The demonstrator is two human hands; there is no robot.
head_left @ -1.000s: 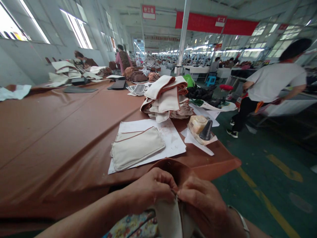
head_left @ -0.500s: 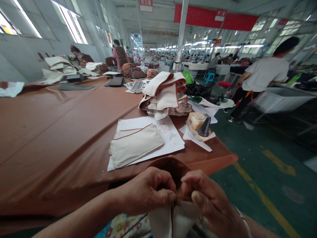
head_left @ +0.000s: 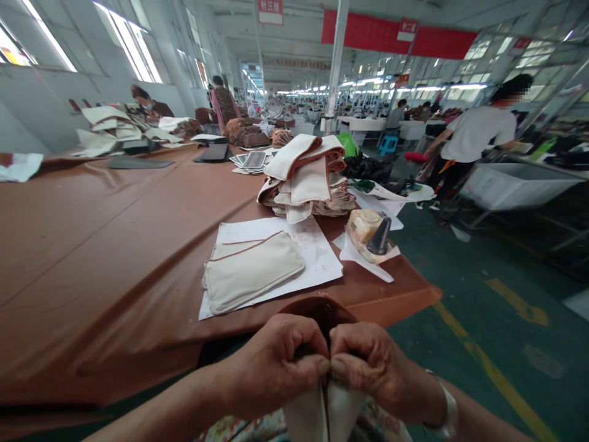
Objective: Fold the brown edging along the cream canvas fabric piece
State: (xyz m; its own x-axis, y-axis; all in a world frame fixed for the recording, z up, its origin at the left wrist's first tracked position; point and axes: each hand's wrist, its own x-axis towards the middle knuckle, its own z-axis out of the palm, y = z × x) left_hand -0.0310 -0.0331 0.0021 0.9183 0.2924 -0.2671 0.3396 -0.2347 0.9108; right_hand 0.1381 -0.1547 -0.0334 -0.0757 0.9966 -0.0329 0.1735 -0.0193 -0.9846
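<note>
both hands, left hand (head_left: 280, 359) and right hand (head_left: 368, 365), fingers pinched shut on the cream pouch (head_left: 329, 411) below the paper sheet (head_left: 317, 252); grip evenly beside the seam.

Beyond the fingers (head_left: 322, 366), a pouch (head_left: 252, 270) lies on paper (head_left: 317, 252) on the worktop (head_left: 115, 245); a stack (head_left: 306, 178) sits behind, a bottle (head_left: 370, 233) right.

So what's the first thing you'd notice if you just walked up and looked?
Right up close, the left hand and right hand pinch a cream and brown fabric piece between them at the bottom edge. Beyond them, a cream pouch lies on white paper on the brown table. A tall pile of folded cream pieces sits further back.
</note>
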